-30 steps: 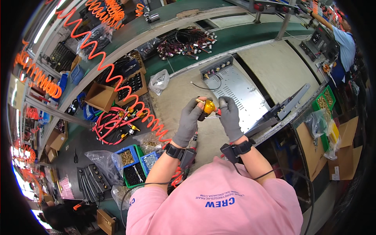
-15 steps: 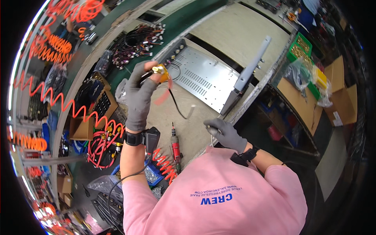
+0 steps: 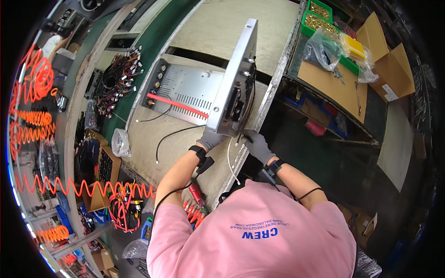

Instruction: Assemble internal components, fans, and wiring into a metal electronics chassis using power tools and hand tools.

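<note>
A silver metal chassis [image 3: 185, 83] with rows of vent slots lies on the bench, brass fittings along its left end wall. Across it stands an upright metal panel [image 3: 234, 74] with dark parts and wires on its right face. From the end wall a red tube [image 3: 178, 105] runs to behind the panel. My gloved left hand [image 3: 211, 140] is at the panel's lower end, its fingers hidden behind it. Beside the panel's near corner, my gloved right hand [image 3: 257, 146] has its fingers curled together around something too small to make out. A white cable [image 3: 230, 162] hangs between my hands.
A black cable [image 3: 171, 133] curves over the bench left of my left hand. A red power driver [image 3: 196, 192] lies by my left forearm. Wire bundles [image 3: 116, 81] sit at the far left. Green bins [image 3: 320, 22] of brass parts and an open carton [image 3: 387, 60] stand right.
My left hand has come down from holding up a yellow-and-brass fitting to the panel's lower end. My right hand has moved up to the panel's corner. The red tube now stretches across the chassis.
</note>
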Motion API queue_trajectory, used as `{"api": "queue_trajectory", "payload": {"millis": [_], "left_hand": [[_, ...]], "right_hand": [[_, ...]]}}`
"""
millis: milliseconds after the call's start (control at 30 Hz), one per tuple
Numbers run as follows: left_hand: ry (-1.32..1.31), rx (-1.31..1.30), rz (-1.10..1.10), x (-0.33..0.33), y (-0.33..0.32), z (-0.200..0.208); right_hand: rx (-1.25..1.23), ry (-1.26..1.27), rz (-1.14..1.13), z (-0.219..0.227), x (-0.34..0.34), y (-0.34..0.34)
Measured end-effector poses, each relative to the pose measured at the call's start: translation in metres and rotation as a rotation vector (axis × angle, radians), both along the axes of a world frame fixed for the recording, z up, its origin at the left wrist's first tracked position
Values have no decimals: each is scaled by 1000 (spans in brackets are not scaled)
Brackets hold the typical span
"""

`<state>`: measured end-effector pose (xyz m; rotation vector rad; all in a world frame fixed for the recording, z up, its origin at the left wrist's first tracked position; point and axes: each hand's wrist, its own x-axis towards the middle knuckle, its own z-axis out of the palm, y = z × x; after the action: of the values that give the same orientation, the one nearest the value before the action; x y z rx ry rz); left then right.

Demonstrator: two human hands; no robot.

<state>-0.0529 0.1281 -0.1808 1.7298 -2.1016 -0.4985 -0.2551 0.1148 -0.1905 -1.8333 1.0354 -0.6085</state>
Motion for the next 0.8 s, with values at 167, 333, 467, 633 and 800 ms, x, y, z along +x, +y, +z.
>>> {"api": "queue_trajectory", "payload": {"millis": [167,333,467,633,800], "left_hand": [[201,60,-14,-8,-7,7],[172,74,48,-15,-9,34],[-11,162,25,1,-4,4],[65,-50,56,8,-7,12],[138,130,33,14,-10,18]], "right_hand": [[174,-30,-176,-15,15,-3],[264,-88,-229,-49,26,-1],[293,-65,-202,-35,28,2],[621,17,-87,-13,16,32],[131,-147,68,-48,35,60]]}}
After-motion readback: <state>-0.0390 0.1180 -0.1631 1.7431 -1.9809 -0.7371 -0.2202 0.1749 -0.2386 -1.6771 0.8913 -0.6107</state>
